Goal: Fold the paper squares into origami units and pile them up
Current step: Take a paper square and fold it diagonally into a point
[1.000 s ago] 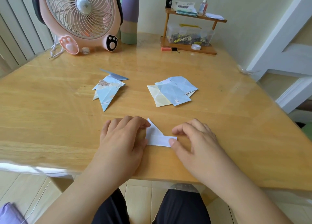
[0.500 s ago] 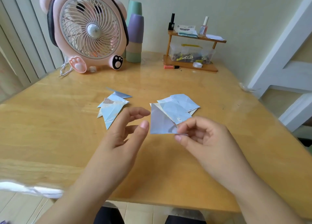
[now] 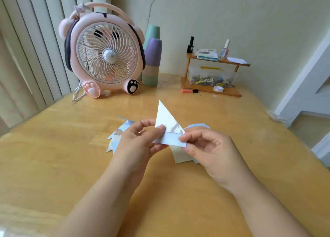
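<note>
A half-folded pale blue paper unit [image 3: 167,125], a triangle with a folded strip along its base, is held up in the air above the wooden table [image 3: 53,156]. My left hand [image 3: 141,140] pinches its lower left edge with thumb and fingers. My right hand [image 3: 209,147] pinches the right end of the strip. Behind my left hand lies the pile of finished folded units [image 3: 117,138], partly hidden. Behind and below my right hand lie the loose paper squares [image 3: 180,156], mostly covered.
A pink animal-shaped desk fan [image 3: 105,58] stands at the back left with stacked cups [image 3: 152,58] beside it. A small wooden shelf [image 3: 212,76] with bottles and a clip box stands at the back right. An orange pen [image 3: 189,91] lies before it.
The paper unit was lifted off the table by my right hand and raised higher; my left hand has now taken hold of it too. The camera has tilted upward.
</note>
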The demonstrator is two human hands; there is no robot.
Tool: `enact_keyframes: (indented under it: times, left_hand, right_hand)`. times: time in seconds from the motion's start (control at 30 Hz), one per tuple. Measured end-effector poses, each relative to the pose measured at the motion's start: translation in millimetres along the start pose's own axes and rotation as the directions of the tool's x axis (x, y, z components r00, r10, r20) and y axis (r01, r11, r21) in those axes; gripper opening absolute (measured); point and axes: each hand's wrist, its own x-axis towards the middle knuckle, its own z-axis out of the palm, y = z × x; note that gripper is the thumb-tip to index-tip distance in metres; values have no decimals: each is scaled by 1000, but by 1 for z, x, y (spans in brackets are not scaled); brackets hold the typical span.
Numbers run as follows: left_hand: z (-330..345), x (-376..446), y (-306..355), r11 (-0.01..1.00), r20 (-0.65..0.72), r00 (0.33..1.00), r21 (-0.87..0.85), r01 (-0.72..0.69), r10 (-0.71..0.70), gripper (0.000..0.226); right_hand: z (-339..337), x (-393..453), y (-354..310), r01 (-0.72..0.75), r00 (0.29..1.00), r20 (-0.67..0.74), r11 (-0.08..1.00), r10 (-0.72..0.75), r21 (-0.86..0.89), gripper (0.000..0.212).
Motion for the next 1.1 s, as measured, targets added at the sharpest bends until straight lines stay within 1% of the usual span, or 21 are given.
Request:
enact_keyframes:
  times: [0.07,0.13,0.2,0.33,0.37,0.43,0.57,0.67,0.8,0.93,1.0,1.1]
  left_hand:
    - [-5,0,-7,1000,-37,999,-18,-9,8,20]
    - [-7,-2,-9,994,-11,997,76,-79,80,23]
    - [-5,-5,-9,976,52,989,164,-144,138,22]
    - [-1,-14,-6,962,136,981,215,-166,139,13]
    - [0,-16,-6,959,152,979,227,-169,137,11]
    - [1,-17,-6,955,170,976,239,-174,135,11]
    - [2,-18,-9,969,165,979,197,-150,118,15]
    - [2,-19,-9,976,146,982,164,-146,122,18]
    - [3,-20,-11,976,109,986,163,-143,126,17]
    - [6,-22,-10,979,82,987,142,-147,136,19]
    - [7,-22,-10,984,61,989,103,-144,138,28]
    - [8,-22,-10,996,56,996,66,-67,64,43]
  right_hand:
    - [0,-3,10,-15,999,29,1000,15,12,26]
    - [-1,-4,15,-27,998,65,1000,26,14,18]
    - [-3,-5,16,-12,996,89,1000,13,-15,12]
    - [-6,-7,13,-9,993,116,996,19,-91,13]
    - [-6,-7,12,-9,993,113,995,20,-94,11]
    - [-5,-7,9,-26,996,89,999,30,-41,9]
    - [-5,-6,8,-93,996,9,989,92,117,26]
    - [-4,-8,5,-119,992,-22,982,124,148,38]
    - [2,-10,2,-129,989,-57,986,135,101,40]
    - [4,-11,2,-107,991,-76,991,113,84,39]
    - [4,-10,1,-96,990,-91,991,104,88,39]
    - [3,-10,0,-92,990,-97,990,103,105,40]
